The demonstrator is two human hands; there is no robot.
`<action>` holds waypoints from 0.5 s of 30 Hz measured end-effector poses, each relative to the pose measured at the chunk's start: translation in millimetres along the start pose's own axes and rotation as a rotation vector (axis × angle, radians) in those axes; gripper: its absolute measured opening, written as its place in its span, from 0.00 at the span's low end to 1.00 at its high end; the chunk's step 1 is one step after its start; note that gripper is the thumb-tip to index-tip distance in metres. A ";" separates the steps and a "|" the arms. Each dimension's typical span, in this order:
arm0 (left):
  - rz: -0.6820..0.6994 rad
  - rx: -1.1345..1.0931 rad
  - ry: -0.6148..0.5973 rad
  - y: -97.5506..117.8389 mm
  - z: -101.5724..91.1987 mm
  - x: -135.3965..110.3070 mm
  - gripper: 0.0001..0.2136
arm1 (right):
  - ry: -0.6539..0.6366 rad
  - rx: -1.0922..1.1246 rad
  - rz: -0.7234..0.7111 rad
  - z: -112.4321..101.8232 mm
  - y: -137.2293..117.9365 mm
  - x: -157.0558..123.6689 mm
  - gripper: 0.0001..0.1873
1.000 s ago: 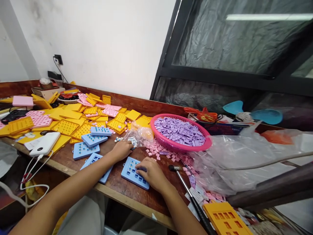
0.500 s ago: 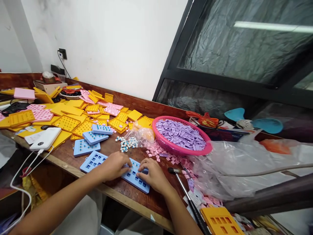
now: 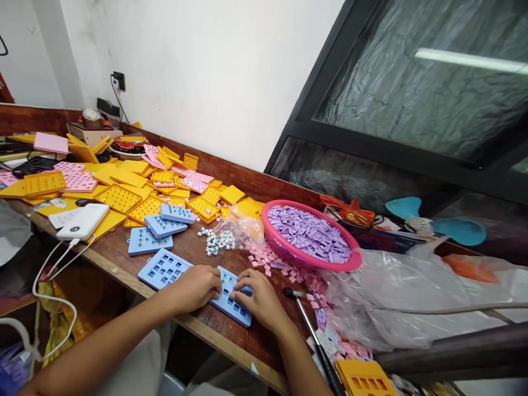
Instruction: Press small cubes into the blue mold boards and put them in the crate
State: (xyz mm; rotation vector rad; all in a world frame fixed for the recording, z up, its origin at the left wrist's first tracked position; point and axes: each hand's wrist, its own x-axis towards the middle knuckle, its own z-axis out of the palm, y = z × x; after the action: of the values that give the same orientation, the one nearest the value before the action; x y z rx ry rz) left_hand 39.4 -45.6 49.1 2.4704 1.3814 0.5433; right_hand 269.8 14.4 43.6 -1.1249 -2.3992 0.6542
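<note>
A light-blue plastic panel with square holes (image 3: 231,307) lies on the table between my hands, small white-and-blue pieces set in some holes near its far end. My left hand (image 3: 197,287) is closed at the panel's left edge, fingers curled and thumb on it. From the right, my right hand (image 3: 259,297) grips the panel, its thumb and bent fingers over the top. Whether a small piece is under the fingertips is hidden. A second holed blue panel (image 3: 165,268) lies by my left wrist. Beyond my hands is a pile of white-and-blue pieces (image 3: 216,242).
Blue panels filled with pieces (image 3: 150,241) lie at left, before many yellow panels (image 3: 132,177). A pink basket (image 3: 270,245) holds purple tiles; loose pink tiles (image 3: 264,256) lie beside it. A hammer (image 3: 310,324) lies right. A white power bank (image 3: 84,221) is near the left edge.
The view has shifted slightly, so the table items appear further right and a little lower. Both hands stay at the same panel; my left hand has turned or moved very slightly.
</note>
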 end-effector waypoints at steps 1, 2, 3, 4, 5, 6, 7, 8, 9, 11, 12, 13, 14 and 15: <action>-0.003 0.019 -0.003 0.7 1.2 -1.6 0.07 | -0.008 0.032 -0.003 -0.4 0.2 0.3 0.05; -0.007 0.046 -0.005 1.4 2.7 -3.0 0.07 | -0.015 0.066 -0.003 -0.7 0.5 0.9 0.05; -0.009 0.080 -0.006 2.0 4.1 -4.0 0.08 | -0.019 0.098 0.001 -0.7 0.9 1.6 0.06; -0.007 0.117 -0.010 2.6 5.1 -4.3 0.08 | -0.025 0.126 0.004 -0.4 1.4 2.6 0.06; 0.001 0.154 -0.017 3.2 5.4 -4.0 0.08 | -0.028 0.150 0.011 0.2 2.2 3.5 0.07; 0.010 0.188 -0.026 3.9 5.0 -2.9 0.07 | -0.026 0.174 0.019 1.3 3.3 4.4 0.06; 0.018 0.218 -0.037 4.7 3.9 -1.2 0.07 | -0.021 0.197 0.026 2.5 4.6 5.1 0.07; 0.023 0.245 -0.050 5.6 2.6 1.2 0.06 | -0.015 0.220 0.036 3.9 6.1 5.6 0.09; 0.031 0.266 -0.065 6.6 1.4 4.0 0.06 | -0.013 0.246 0.051 5.3 7.8 6.1 0.13; 0.061 0.293 -0.087 9.0 1.1 10.3 0.05 | -0.031 0.301 0.092 7.3 11.4 7.1 0.22; 0.082 0.296 -0.090 10.3 2.5 13.4 0.05 | -0.055 0.329 0.112 7.7 13.1 8.1 0.24; 0.105 0.291 -0.086 11.5 5.0 16.5 0.05 | -0.082 0.356 0.129 7.7 14.6 9.6 0.24; 0.121 0.275 -0.071 12.6 8.4 19.3 0.04 | -0.110 0.379 0.141 7.4 15.7 11.6 0.25; 0.127 0.249 -0.049 13.5 12.3 21.7 0.04 | -0.136 0.394 0.146 6.9 16.7 14.1 0.24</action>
State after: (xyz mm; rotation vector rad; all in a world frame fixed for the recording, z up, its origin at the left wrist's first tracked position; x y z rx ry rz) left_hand 65.5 -34.5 47.6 2.7631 1.3535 0.3522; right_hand 267.7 33.3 30.9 -1.1161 -2.1718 1.2254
